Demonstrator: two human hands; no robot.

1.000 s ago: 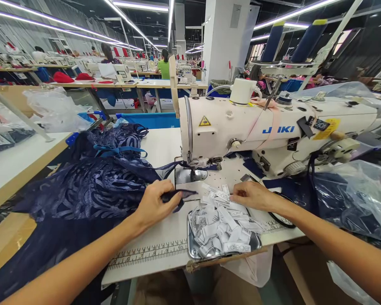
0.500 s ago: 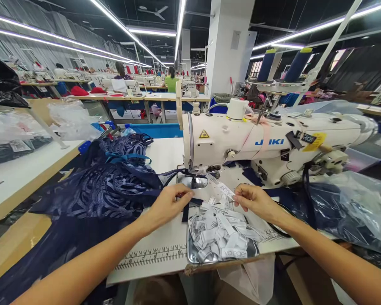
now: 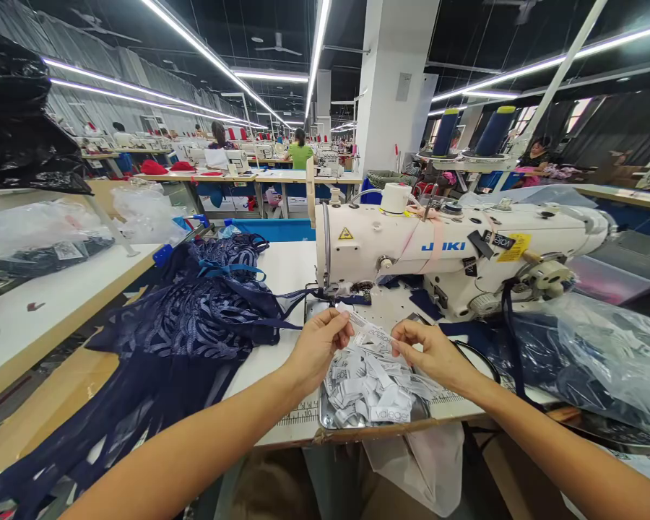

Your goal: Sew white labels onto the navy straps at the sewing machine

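Note:
A white printed label [image 3: 376,331] is stretched between my two hands, just in front of the sewing machine's needle area. My left hand [image 3: 322,343] pinches its left end, thumb against fingers. My right hand [image 3: 425,352] pinches the right end. Below them, a metal tray [image 3: 328,417] holds a loose heap of white labels [image 3: 371,383]. The white sewing machine [image 3: 373,242] stands behind the hands. To the left, dark blue patterned fabric [image 3: 211,314] is bunched on the table, with a strap running toward the needle area.
At the far left a side table [image 3: 37,310] bears plastic-wrapped bundles, beneath a black plastic bag [image 3: 24,115]. Plastic-wrapped dark fabric [image 3: 579,368] lies at right. Two blue thread cones [image 3: 495,131] stand behind the machine. Other people sit at machines in the background.
My left hand has moved right and up from the fabric's edge to the label and now pinches its left end. The camera view has shifted slightly.

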